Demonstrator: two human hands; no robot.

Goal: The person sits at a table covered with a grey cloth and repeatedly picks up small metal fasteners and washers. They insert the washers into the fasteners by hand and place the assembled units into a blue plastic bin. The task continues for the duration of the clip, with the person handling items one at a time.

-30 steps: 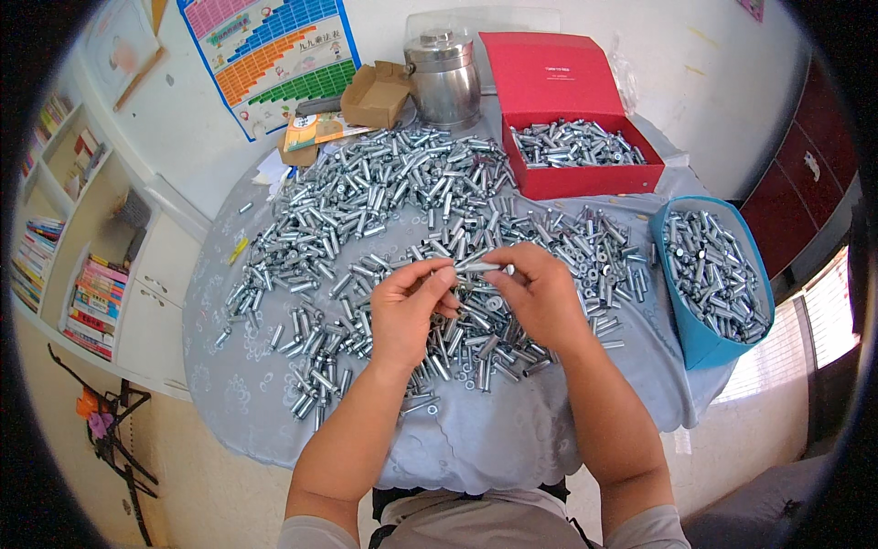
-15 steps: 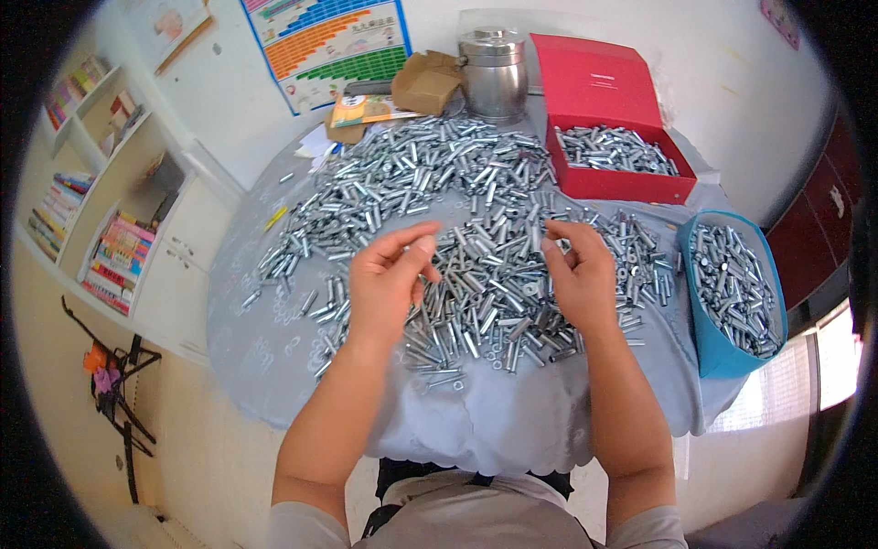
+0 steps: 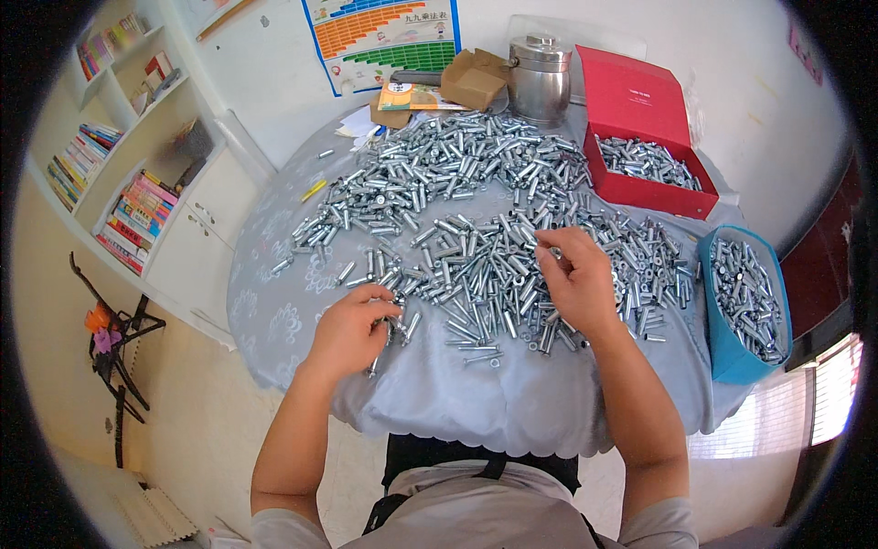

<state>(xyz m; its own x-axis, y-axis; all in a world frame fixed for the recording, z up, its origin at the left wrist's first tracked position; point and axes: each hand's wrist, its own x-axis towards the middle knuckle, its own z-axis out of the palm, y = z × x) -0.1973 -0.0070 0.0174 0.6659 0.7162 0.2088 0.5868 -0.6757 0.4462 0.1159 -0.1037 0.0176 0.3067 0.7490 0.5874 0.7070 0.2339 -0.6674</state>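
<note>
Left hand [image 3: 352,329]: curls low over the near-left edge of the heap, fingers bent narrow around a few loose bolts [image 3: 411,328]; cannot tell if gripping one or only touching.
Right hand [image 3: 578,274]: hangs just right of the middle of the main pile [image 3: 485,274], thumb and fingers drawn close together; cannot tell if pinching a bolt.
Whereabouts of metal: strewn over the grey-clothed surface [image 3: 265,302], in front of and between the hands; more inside the open red box [image 3: 640,194] at back right and the blue bin [image 3: 732,361] at far right.
Handling: looks stiff and hardly fragile; probably light singly, heavy by the boxful; smooth, likely slippery and ready to roll.
Best hold: probably mid-shank, between thumb and forefinger.
Long axis by left hand: slants away and rightward.
Long axis at front edge: nearly left to right, just beside a loose washer [image 3: 495,363].
Pile direction: jumbled, pointing every way.
</note>
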